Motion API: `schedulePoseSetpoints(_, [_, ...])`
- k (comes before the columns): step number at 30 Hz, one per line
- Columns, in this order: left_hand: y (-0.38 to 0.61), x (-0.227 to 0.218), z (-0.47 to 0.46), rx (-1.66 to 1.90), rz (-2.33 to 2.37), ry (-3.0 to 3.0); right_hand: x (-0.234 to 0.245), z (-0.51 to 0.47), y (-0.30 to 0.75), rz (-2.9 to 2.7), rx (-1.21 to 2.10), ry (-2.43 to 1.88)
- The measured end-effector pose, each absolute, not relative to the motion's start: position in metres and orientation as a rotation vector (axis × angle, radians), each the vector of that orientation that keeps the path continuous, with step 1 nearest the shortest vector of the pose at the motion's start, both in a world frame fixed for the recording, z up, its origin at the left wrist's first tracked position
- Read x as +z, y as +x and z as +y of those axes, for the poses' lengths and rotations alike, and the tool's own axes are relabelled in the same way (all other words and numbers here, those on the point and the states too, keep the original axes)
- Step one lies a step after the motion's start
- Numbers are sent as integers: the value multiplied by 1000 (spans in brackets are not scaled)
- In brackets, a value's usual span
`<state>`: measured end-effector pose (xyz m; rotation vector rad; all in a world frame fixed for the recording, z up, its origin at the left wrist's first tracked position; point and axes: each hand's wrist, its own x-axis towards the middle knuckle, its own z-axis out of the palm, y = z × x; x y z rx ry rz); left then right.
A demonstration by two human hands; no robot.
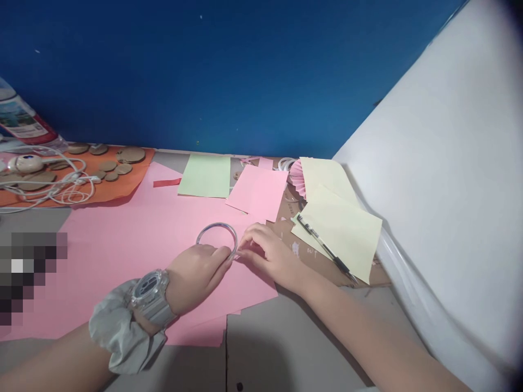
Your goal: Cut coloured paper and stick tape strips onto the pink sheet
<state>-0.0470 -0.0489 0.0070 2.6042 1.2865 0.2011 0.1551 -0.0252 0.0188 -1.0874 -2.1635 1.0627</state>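
Head view, with 12 o'clock pointing away from the person: both hands meet at a thin, clear-looking ring (236, 237), perhaps a narrow roll of tape, above the large pink sheet (131, 234) that covers much of the grey worktop (261, 354). The relation that matters is at the ring's 4 o'clock edge. There the left hand (199, 275) pinches the rim between thumb and fingers, with the ring lying towards 1 o'clock from that hand. The right hand (273, 255) comes in from the other side, and the ring lies towards 9 or 10 o'clock from it. Its fingers curl towards the thumb just beside the same stretch of rim; whether the tips meet, or pinch an edge, I cannot tell. Being round, the ring has no long axis; its opening faces the camera. The left hand is the nearer, already gripping. From the ring, a pale green sheet (205, 178) lies at 12 o'clock, a smaller pink sheet (260, 190) at 1 o'clock and a red strip (167, 183) at 10 o'clock. A pen (324, 243) rests on pale yellow paper (347, 223) at the right hand's 3 o'clock, its length running from 10 to 4.
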Motion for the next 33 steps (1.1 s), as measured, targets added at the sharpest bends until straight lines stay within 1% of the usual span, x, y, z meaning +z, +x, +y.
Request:
schedulePoseSetpoints(3, [-47,8,-50,192,1292,2617,22,-25,157,-2220,995,-1071])
schedulePoseSetpoints(7, [-49,13,-53,185,1256,2643,40,-29,165,-2328,918,-1154])
schedulePoseSetpoints(12, [-46,24,-65,69,1152,2718,57,-41,180,-2379,1026,-1279])
schedulePoseSetpoints(18, [-29,24,-86,-8,959,2844,48,-58,201,-2411,1061,-1311])
schedulePoseSetpoints(22, [-23,18,-92,22,996,2868,41,-59,210,-2391,1097,-1329])
schedulePoseSetpoints(33, [-24,14,-90,-20,1033,2811,34,-55,212,-2463,1001,-1236])
